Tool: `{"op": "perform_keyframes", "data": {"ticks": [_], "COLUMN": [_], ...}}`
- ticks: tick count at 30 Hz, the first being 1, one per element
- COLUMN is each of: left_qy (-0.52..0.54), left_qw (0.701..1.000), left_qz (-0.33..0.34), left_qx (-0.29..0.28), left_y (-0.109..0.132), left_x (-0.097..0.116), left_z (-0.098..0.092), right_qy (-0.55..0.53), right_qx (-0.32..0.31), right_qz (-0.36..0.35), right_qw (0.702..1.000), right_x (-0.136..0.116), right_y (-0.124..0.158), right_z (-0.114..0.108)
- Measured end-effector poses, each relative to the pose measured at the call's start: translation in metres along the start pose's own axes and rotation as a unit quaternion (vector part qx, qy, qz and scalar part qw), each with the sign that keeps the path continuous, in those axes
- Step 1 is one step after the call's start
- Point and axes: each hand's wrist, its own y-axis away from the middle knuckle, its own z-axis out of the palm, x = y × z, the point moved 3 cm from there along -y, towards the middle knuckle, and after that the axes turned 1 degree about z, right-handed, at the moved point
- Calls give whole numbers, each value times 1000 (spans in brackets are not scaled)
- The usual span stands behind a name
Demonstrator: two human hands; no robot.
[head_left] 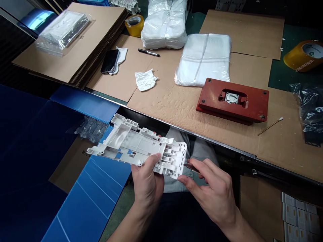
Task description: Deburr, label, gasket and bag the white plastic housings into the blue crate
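A white injection-moulded plastic frame (136,143) with many ribs and small pockets is held over my lap, below the table edge. My left hand (147,183) grips it from underneath near the middle, with the thumb on top. My right hand (209,188) pinches a small trimming knife (192,167) between thumb and fingers. The knife's metal tip is at the frame's right end, and the fingertips are close to that end. Part of the knife's handle is hidden by my fingers.
Beyond the metal table edge, cardboard sheets hold a red fixture block (232,101), white bagged packs (203,59), a phone (110,61), a marker (148,52) and a cotton swab (270,126). Blue corrugated plastic sheets (92,191) lie to my left.
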Motion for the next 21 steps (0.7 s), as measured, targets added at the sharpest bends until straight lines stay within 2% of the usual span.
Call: {"op": "perform_keyframes", "data": {"ticks": [4,8,12,15,17,21], "left_qy": [0,11,18,16,7,18], "left_qw": [1000,1000,998,996,993,984], "left_qz": [5,29,33,11,-14,-105], "left_qx": [3,-3,-43,-91,-113,-139], "left_y": [-1,-7,-17,-21,-21,-15], "left_x": [-1,-1,2,5,7,8], "left_z": [-2,-2,-3,-8,-13,-21], "right_qy": [2,-59,-118,-74,-8,93], "right_qx": [2,-57,-71,-80,-76,-109], "right_qz": [-36,-76,25,60,48,-9], "right_qw": [999,994,990,992,996,990], "right_x": [-5,-1,25,44,54,65], "right_y": [5,14,15,14,15,19], "right_z": [3,7,7,6,1,-11]}}
